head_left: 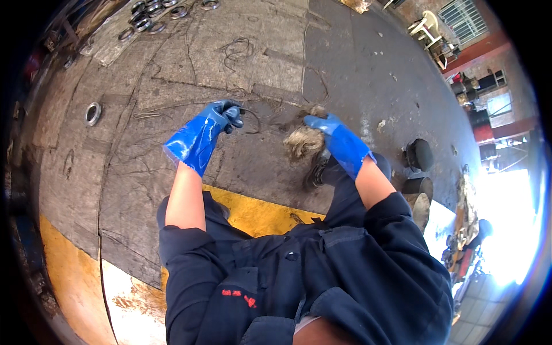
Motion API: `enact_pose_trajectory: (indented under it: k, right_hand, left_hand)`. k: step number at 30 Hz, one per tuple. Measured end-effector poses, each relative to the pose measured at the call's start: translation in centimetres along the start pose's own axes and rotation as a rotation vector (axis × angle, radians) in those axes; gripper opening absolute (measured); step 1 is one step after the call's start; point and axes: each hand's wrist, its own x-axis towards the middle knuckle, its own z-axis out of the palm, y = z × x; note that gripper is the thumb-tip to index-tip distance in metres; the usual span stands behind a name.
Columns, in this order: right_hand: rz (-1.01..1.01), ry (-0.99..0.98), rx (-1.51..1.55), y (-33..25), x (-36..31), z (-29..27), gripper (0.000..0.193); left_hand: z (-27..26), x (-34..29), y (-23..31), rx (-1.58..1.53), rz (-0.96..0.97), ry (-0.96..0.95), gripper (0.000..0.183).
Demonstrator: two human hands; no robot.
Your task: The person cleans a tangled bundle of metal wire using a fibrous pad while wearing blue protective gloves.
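Note:
Both my hands wear blue rubber gloves over a grimy metal floor. My left hand is closed in a fist around a thin dark wire that curls away to the right. My right hand grips a tangled wad of pale, dirty fibre held just above the floor. My black shoe stands below the wad. The dark blue sleeves of my work jacket are pushed up.
Several metal rings lie at the top left, and a single ring at the left. Loose wires trail over the floor plates. A yellow painted stripe runs under me. Another person's dark shoes stand at the right.

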Motion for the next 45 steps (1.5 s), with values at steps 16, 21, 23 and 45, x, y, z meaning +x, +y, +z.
enact_pose_trajectory:
  k: [16, 21, 23, 45]
  right_hand:
    - [-0.017, -0.246, -0.152, -4.4, 3.1, 10.6, 0.072]
    - [-0.456, -0.33, -0.632, -2.4, 3.3, 9.5, 0.094]
    - [-0.499, -0.229, -0.979, -3.5, 0.1, 13.6, 0.097]
    - [-0.247, -0.082, -1.379, 0.8, 6.2, 21.8, 0.042]
  left_hand:
    - [2.0, 0.1, -1.6, -0.055, 0.104, 0.04, 0.027]
    - [2.1, -1.4, -0.4, -0.209, 0.084, 0.089, 0.028]
    - [1.8, -2.7, -0.1, -0.23, 0.092, 0.088, 0.028]
    - [-1.5, -9.4, 2.0, 0.405, 0.111, 0.309, 0.019]
